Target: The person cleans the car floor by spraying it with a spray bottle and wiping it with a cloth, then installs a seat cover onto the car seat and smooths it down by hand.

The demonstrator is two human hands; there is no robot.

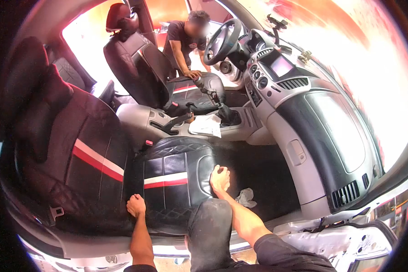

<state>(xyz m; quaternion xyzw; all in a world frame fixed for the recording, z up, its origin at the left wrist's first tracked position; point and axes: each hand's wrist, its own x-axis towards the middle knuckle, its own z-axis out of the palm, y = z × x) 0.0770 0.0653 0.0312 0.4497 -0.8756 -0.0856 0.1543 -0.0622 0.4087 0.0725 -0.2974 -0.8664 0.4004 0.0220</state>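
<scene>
A black leather seat cushion (170,165) with a white and red stripe lies before me in a car. My left hand (136,206) is closed at the cushion's rear corner, beside the backrest (97,158); what its fingers hold, if anything, is hidden. At the cushion's front edge is my right hand (220,178), its fingers curled against the black cover; I cannot make out whether they grip anything. My knee (211,222) is up against the side of the cushion, between my arms.
Across the car a person (186,41) leans over the far seat (138,63), one hand on its cushion. The console (136,119) carries a white cloth (206,126) and gear lever (226,113). A crumpled cloth (245,198) lies on the floor. The dashboard (299,131) is at right.
</scene>
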